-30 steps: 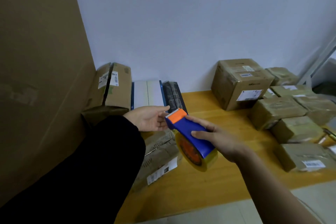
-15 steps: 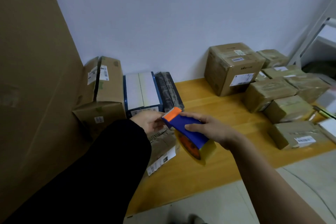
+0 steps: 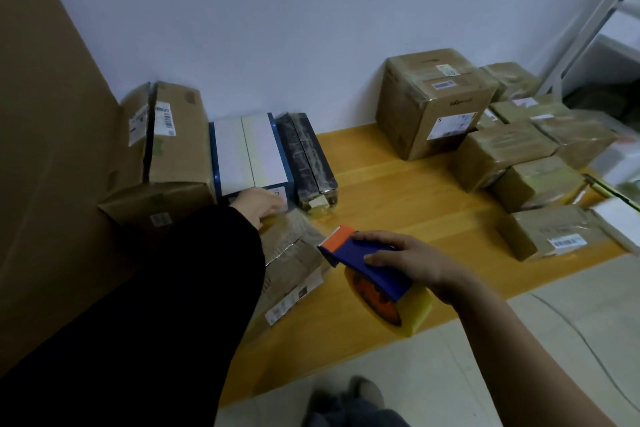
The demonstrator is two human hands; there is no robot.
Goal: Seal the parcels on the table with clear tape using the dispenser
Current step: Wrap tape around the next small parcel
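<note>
My right hand (image 3: 412,262) grips a blue tape dispenser (image 3: 360,260) with an orange cutter end and a roll of clear tape (image 3: 398,308), held just above the wooden table (image 3: 398,191). A strip of clear tape runs from the cutter toward my left hand (image 3: 258,204), which presses on the far end of a flat brown parcel (image 3: 294,263) lying at the table's left. Whether its fingers pinch the tape end is unclear. My black sleeve hides much of that parcel.
Behind the left hand stand a white and blue box (image 3: 249,152), a dark wrapped parcel (image 3: 308,159) and a tall brown carton (image 3: 166,149). Several taped brown parcels (image 3: 436,100) crowd the right side. A big cardboard sheet (image 3: 45,149) leans at left.
The dispenser has pulled back toward me and away from my left hand, drawing out tape. My left hand has dropped onto the flat parcel's far end.
</note>
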